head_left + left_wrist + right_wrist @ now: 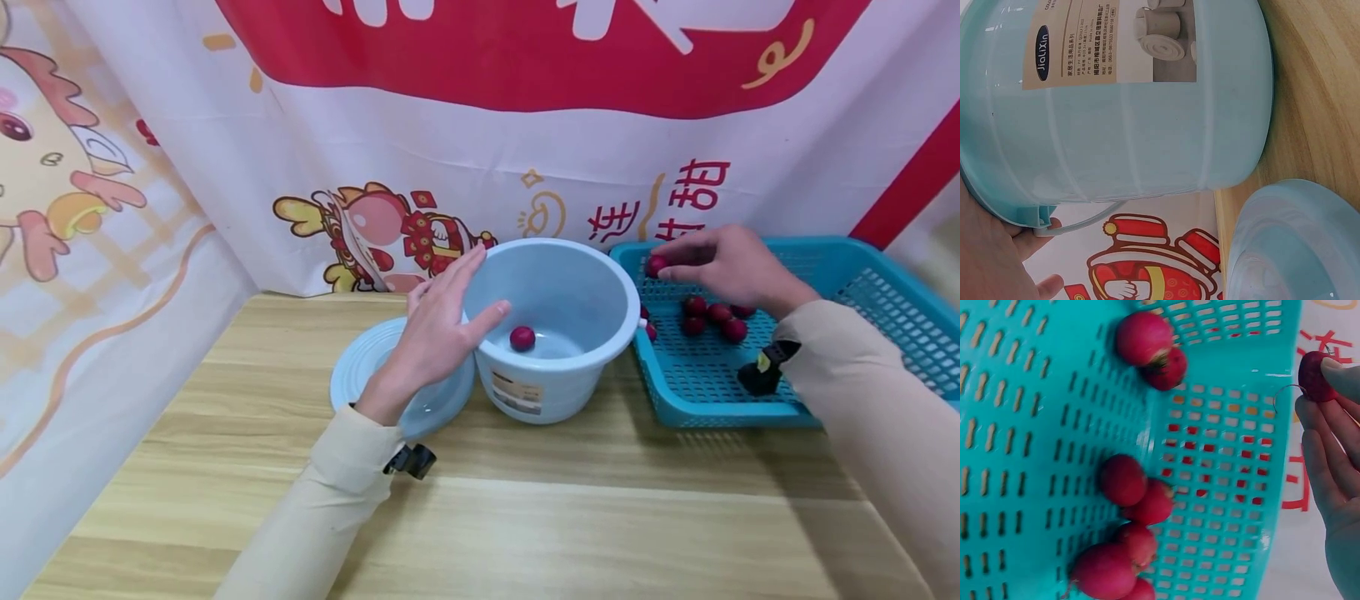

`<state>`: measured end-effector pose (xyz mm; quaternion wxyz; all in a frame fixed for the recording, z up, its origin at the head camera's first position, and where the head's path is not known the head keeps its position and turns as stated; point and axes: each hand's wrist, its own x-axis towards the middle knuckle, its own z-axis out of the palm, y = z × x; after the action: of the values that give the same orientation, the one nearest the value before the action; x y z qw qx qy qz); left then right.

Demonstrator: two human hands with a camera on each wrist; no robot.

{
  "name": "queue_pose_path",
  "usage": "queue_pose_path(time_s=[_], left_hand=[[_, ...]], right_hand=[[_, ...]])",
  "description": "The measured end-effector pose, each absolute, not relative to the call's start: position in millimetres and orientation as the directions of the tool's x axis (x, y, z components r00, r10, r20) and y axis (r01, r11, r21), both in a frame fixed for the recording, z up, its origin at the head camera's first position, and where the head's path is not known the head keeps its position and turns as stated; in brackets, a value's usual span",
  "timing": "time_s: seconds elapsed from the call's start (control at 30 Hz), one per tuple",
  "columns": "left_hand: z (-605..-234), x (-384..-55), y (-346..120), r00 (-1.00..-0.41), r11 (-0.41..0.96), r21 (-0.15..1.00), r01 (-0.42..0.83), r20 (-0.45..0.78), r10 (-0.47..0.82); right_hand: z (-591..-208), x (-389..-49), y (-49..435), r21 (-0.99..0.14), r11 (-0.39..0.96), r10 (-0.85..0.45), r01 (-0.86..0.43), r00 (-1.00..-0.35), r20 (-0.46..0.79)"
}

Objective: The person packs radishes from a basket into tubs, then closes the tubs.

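My left hand rests at the left rim of a light blue bucket, fingers stretched along the rim and thumb at its edge. In the left wrist view, fingertips show behind the lug of the bucket's handle. One radish lies on the bucket's bottom. Between thumb and fingers, my right hand pinches a red radish with a thin root, held over the back left of a teal basket. Several more radishes lie inside that basket.
A round light blue lid lies on the wooden table left of the bucket. The basket stands close to the bucket's right side. Behind everything hangs a printed white and red cloth.
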<state>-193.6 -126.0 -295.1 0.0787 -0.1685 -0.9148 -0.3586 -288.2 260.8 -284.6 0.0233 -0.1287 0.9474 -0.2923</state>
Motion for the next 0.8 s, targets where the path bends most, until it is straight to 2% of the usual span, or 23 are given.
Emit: queue_pose_path(time_s=[0.27,0.8], left_hand=[[-294.6,-194.3,-126.9,-0.929,0.687,0.626,0.370,0.269,0.255],[-294.5,-193.4,-124.6,-0.928,0.678,0.635,0.371,0.272,0.254]], right_hand=[[-268.9,-280.0,248.2,-0.588,0.763,-0.243,-0.268,-0.962,0.123],[-259.6,-264.0,216.6,-0.516,0.731,-0.317,-0.446,-0.892,0.322]])
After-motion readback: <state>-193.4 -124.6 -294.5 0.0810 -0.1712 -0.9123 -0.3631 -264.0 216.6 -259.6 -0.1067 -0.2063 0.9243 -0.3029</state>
